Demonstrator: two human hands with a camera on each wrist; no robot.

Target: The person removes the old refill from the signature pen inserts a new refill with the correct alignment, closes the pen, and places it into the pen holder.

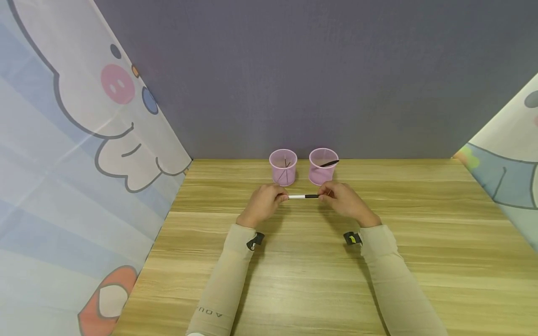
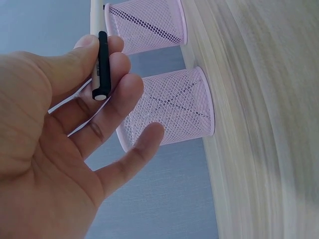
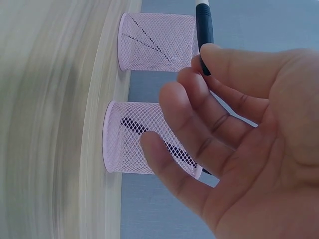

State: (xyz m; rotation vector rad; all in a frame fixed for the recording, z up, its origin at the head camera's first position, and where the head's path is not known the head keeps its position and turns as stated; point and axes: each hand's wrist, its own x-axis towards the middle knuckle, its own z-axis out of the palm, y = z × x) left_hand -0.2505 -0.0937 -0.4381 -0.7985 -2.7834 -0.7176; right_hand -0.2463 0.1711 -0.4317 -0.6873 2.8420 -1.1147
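Observation:
A white pen with a black section is held level between both hands, over the table in front of two cups. My left hand pinches its white end between thumb and fingers; a black clip shows there in the left wrist view. At the other end, the thumb and fingers of my right hand pinch the black part. Behind the left hand is a pink mesh cup with several thin dark sticks. Another pink mesh cup, behind the right hand, has a black pen-like item leaning inside.
Both cups stand side by side near the back edge of the wood-grain table. A plain grey panel rises right behind them. Cartoon-printed sheets flank the table on the left and right.

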